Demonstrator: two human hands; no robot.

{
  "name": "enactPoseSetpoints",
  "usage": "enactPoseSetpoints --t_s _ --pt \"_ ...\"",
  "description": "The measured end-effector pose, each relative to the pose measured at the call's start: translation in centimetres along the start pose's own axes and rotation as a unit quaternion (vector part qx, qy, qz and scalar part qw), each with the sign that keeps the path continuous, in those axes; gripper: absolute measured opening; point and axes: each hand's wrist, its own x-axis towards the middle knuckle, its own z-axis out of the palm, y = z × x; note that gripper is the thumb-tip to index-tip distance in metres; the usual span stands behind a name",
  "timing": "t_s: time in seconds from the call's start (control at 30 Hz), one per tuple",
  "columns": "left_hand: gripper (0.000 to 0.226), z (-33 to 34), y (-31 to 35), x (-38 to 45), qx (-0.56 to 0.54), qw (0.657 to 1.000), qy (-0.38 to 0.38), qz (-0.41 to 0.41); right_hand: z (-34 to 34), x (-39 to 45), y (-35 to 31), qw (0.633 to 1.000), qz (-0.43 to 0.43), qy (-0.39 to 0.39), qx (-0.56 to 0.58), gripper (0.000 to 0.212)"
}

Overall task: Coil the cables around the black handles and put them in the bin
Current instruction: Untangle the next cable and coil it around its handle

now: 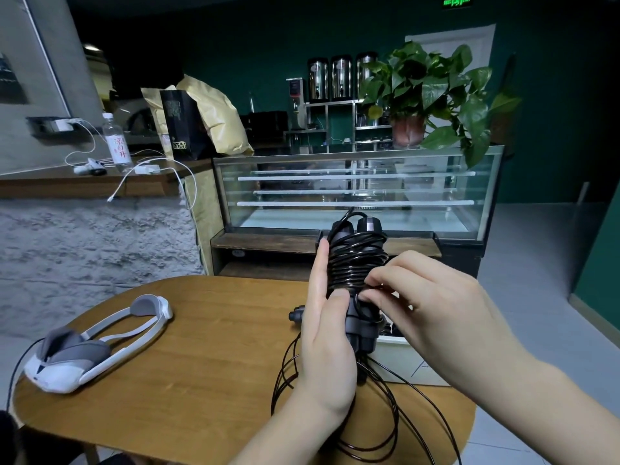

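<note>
So right now I've got the two black handles [355, 263] bundled side by side and stood upright above the table [201, 347], which makes sense because it keeps the wraps stacking neatly instead of sliding off an end. My left hand [327, 333] is clamped around the lower part of the handles, palm flat along the side, thumb pressed on the front just under the coil so the last turn can't slip down. My right hand [432, 307] is pinching the cable [354, 266] at the bottom edge of the coil, fingertips closed on a strand, guiding it tight against the turn above.

The coil covers roughly the upper half of the handles, a bit messy near the top. There's plenty of loose cable hanging below my left hand in big loops, down across the table and over its near edge, so I'd say I'm midway through at best.

The white bin [402, 360] sits right behind my hands on the table, mostly hidden by my right arm. Handy spot, the drop should be short once wrapping is done. Something dark seems to be in it already, can't tell what.

A white headset [97, 347] lies off to the left, well clear of the dangling loops, so no snag risk there.
</note>
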Motion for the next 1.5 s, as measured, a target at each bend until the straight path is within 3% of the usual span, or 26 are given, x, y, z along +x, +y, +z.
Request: enactPoseSetpoints --t_s 0.17,0.37,0.57,0.73,0.9,1.13,1.27,1.5 --pt "0.061 -0.3 -0.5 -0.1 0.044 0.999 -0.022 0.014 0.3 0.2 1.0 0.997 -0.01 -0.067 -0.023 0.023" --pt "0.061 -0.8 -1.2 -0.3 0.124 0.991 -0.016 0.048 0.1 -0.1 2.2 0.99 -0.048 -0.126 0.032 0.015" --pt "0.056 -0.8 -1.5 -0.3 0.099 0.993 -0.011 0.07 0.5 -0.5 2.2 0.994 -0.046 -0.085 0.059 0.009" --pt "0.054 -0.3 -0.8 -0.9 0.079 0.989 -0.012 0.122 1.4 -0.9 1.6 0.995 -0.084 0.033 0.035 0.016" --pt "0.05 -0.3 -1.1 -1.5 0.164 0.978 -0.019 0.126 1.6 -1.1 1.3 0.99 -0.1 0.095 0.035 0.013" --pt "0.044 -0.3 -0.7 -1.0 0.13 0.977 -0.001 0.166 1.7 -1.2 1.1 0.992 -0.066 0.099 0.031 0.015" --pt "0.056 0.3 0.5 -1.1 0.043 0.993 0.0 0.111 1.8 -1.0 1.0 0.996 -0.045 0.072 0.033 0.018" --pt "0.058 0.5 0.3 -1.1 0.034 0.995 0.003 0.089 1.2 -0.4 0.5 0.997 -0.043 0.061 -0.015 0.022"
